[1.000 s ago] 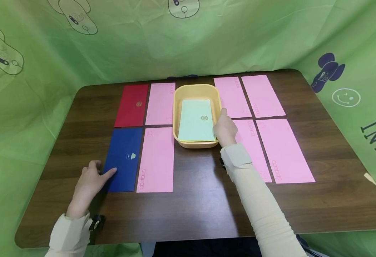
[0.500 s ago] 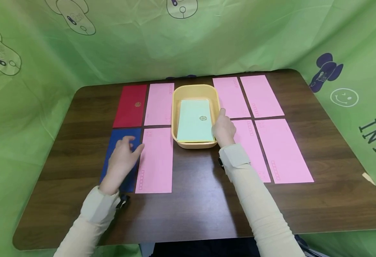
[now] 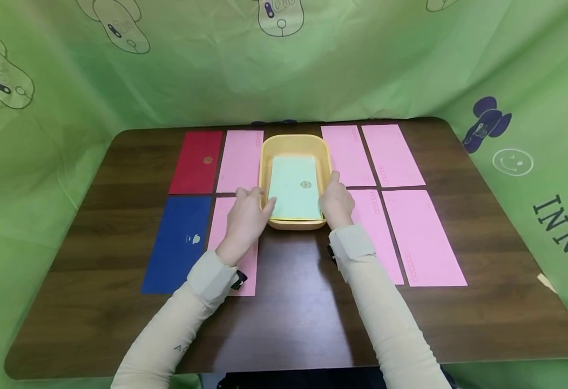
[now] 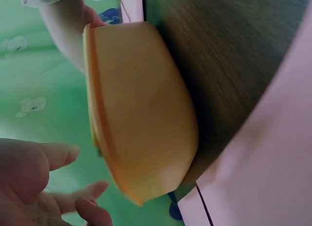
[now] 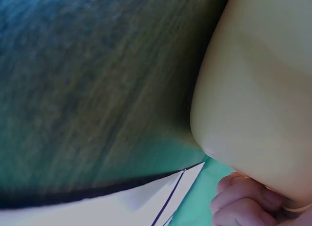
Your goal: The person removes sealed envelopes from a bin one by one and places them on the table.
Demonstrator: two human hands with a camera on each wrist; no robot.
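A yellow plastic basket (image 3: pixel 293 141) stands at the middle of the table, a mint-green envelope (image 3: pixel 291 186) with a round emblem lying inside. More paper edges show just beneath that envelope. My right hand (image 3: pixel 336 204) grips the basket's right rim, fingers curled under its edge in the right wrist view. At the left rim is my left hand (image 3: pixel 245 219), thumb over the basket's edge in the head view. The left wrist view shows its fingers (image 4: pixel 61 155) spread and a little apart from the basket wall (image 4: pixel 146 109). My left forearm covers part of a pink envelope (image 3: pixel 223 213).
On the left lie a red envelope (image 3: pixel 196 162) and a blue envelope (image 3: pixel 172 248), beside another pink one (image 3: pixel 240 159). Several pink envelopes (image 3: pixel 422 237) lie in rows on the right. The dark wooden table (image 3: pixel 289 319) is backed by a green printed curtain (image 3: pixel 206 70).
My left hand has left the blue envelope and moved right to the basket's left rim. My right hand stays on the right rim. The head view has tilted slightly.
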